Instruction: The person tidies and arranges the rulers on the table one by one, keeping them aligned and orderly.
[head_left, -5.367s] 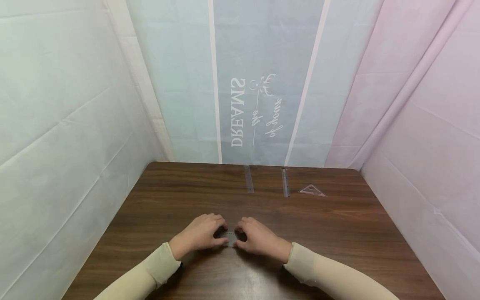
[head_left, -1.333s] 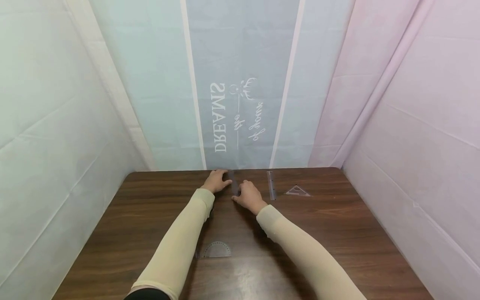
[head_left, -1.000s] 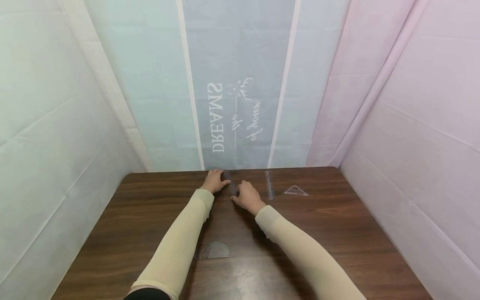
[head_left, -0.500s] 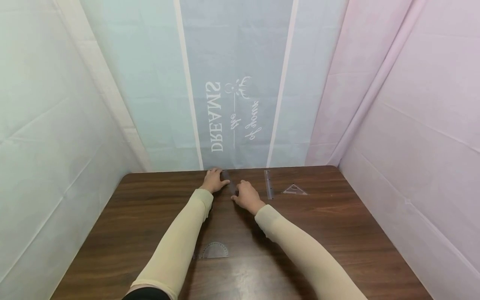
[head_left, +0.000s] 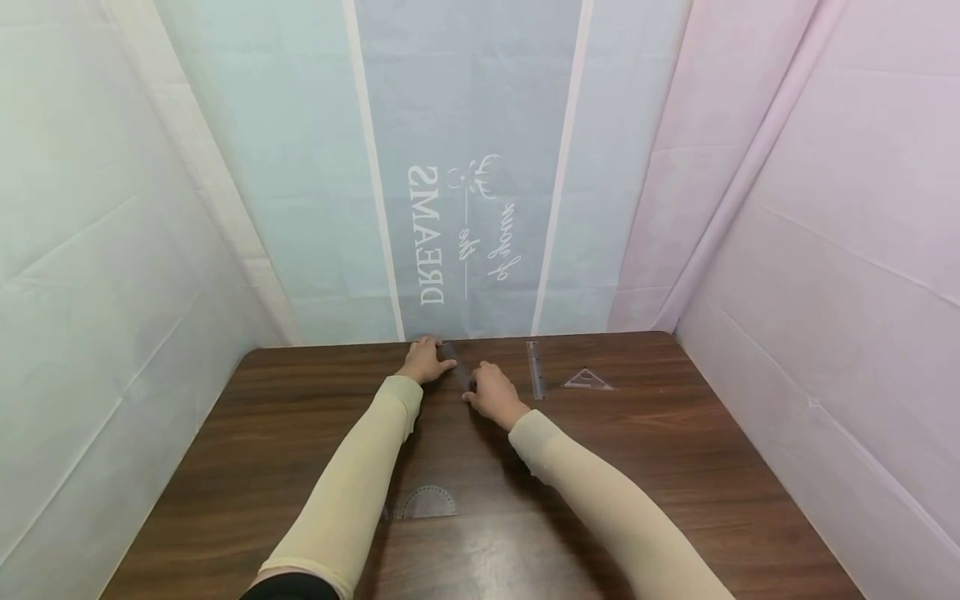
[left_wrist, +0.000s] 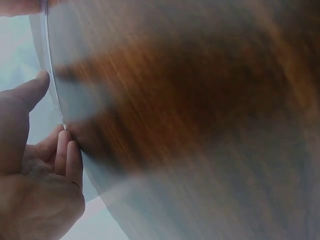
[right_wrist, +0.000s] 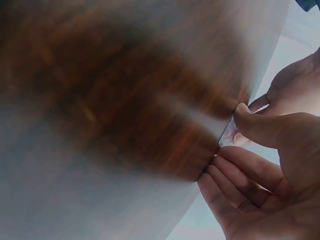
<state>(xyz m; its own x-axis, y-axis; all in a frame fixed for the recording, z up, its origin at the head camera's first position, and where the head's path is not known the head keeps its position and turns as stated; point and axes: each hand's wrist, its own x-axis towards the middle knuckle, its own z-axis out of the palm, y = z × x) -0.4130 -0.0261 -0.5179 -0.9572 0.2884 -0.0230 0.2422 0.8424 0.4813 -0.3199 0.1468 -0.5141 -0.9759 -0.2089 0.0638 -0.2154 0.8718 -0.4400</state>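
Note:
At the table's back edge, a clear ruler (head_left: 457, 365) lies slanted between both hands. My left hand (head_left: 424, 362) holds its far end, thumb on the long side; in the left wrist view the ruler (left_wrist: 56, 97) appears edge-on, with thumb and fingertips against it. My right hand (head_left: 497, 393) grips the near end. From the right wrist, the ruler (right_wrist: 228, 132) shows between that hand's thumb and fingers, close over the wood. A clear protractor (head_left: 429, 503) lies nearer the front, flat side toward me.
Right of the hands lie another clear ruler (head_left: 536, 371) and a clear set square (head_left: 588, 381). A small clear piece (head_left: 386, 512) peeks out beside the left sleeve. Cloth walls (head_left: 480, 100) stand behind and on both sides of the brown table (head_left: 637, 467).
Both hands have left the protractor and reached to the ruler at the back. Over the last second the ruler's far end has swung slightly left, while the hands barely moved.

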